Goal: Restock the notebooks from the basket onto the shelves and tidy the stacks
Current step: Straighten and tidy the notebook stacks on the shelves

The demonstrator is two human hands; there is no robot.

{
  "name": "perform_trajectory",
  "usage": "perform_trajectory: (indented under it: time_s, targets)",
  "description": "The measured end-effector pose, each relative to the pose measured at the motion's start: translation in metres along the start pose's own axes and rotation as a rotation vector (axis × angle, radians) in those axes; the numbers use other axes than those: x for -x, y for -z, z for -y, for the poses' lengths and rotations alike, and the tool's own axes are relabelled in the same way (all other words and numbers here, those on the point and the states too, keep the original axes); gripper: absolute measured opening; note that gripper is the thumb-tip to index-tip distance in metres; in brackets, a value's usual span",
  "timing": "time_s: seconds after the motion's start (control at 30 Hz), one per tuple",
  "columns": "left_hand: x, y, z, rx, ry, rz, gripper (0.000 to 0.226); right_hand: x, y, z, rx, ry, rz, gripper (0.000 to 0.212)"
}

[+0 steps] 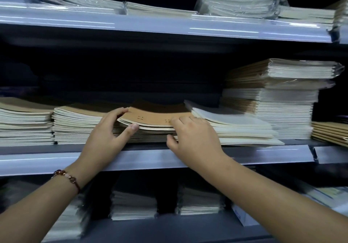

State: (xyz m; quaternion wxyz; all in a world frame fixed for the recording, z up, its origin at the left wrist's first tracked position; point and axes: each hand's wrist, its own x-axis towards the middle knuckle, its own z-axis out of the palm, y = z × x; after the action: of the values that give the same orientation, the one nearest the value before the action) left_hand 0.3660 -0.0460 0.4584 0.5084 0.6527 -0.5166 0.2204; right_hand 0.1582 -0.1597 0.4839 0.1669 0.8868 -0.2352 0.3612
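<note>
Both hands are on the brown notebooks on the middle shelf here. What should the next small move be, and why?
Probably lower the lifted brown notebooks flat onto the stack beneath and square the front edges. The left hand and right hand grip the bundle's two front corners, its left corner sits raised and bowed, and its edge does not line up with the pile below.

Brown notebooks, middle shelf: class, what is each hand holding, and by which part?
Both hold the brown notebooks: left hand at the front left corner, right hand at the front right edge.
</note>
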Motion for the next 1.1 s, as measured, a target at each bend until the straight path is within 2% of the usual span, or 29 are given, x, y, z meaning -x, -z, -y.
perform_trajectory:
  time_s: [0.27, 0.37, 0.53, 0.67, 1.1]
  targets:
    - [0.002, 0.001, -0.004, 0.033, 0.013, -0.027, 0.059, -0.008, 0.011, -0.001, 0.046, 0.022, 0.092, 0.038]
    - [0.005, 0.001, -0.004, 0.041, 0.026, -0.04, 0.058, -0.015, 0.014, -0.003, 0.024, 0.009, 0.173, 0.036]
    - [0.004, 0.003, -0.004, 0.032, 0.036, -0.034, 0.055, -0.025, 0.021, -0.009, 0.052, 0.031, 0.292, 0.054]
    - [0.002, 0.004, -0.006, 0.02, 0.047, -0.038, 0.054, -0.03, 0.032, -0.01, 0.036, 0.035, 0.349, 0.05]
    - [-0.01, 0.005, -0.016, -0.129, 0.059, -0.062, 0.047, -0.063, 0.02, -0.006, 0.11, -0.06, 0.34, 0.04]
